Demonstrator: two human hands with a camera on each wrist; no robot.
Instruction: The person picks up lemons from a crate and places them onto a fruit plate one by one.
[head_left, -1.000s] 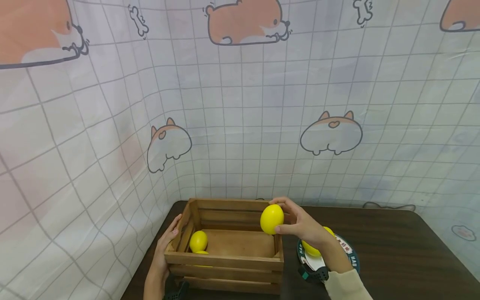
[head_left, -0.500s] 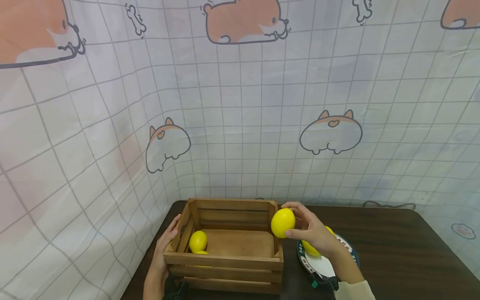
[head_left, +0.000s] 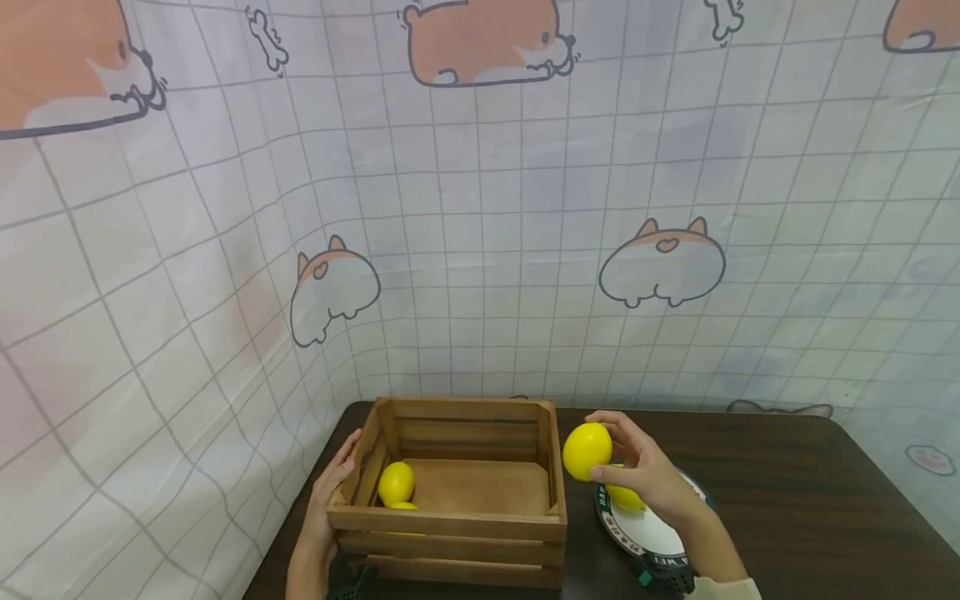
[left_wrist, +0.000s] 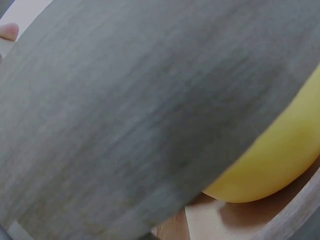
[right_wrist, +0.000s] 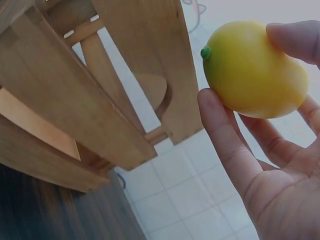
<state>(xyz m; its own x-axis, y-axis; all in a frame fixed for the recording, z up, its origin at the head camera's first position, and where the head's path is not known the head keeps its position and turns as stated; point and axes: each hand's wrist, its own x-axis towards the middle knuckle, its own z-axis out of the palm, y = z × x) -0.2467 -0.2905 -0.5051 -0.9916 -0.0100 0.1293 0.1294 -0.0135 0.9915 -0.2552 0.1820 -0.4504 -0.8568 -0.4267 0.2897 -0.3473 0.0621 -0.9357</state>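
Note:
In the head view my right hand (head_left: 651, 477) pinches a yellow lemon (head_left: 587, 452) between thumb and fingers, just right of a slatted wooden crate (head_left: 450, 546). The right wrist view shows this lemon (right_wrist: 255, 70) with its green tip facing the crate. My left hand (head_left: 322, 504) lies along the outside of the crate's left wall, its fingers fairly straight. Inside the crate, at the left, sits a lemon (head_left: 397, 482), with another lemon (head_left: 403, 506) partly hidden behind the front slat. Beneath my right hand, a lemon (head_left: 624, 498) rests on a round plate (head_left: 651, 533) with a patterned rim.
Crate and plate stand on a dark wooden table (head_left: 795, 500). A white grid-patterned curtain (head_left: 510, 317) with cartoon dogs hangs behind and to the left. A thin cable (head_left: 780, 407) runs along the table's back edge.
My right hand has carried its lemon rightward and slightly down, from over the crate's right wall to beside it, above the plate. My left hand has stayed at the crate.

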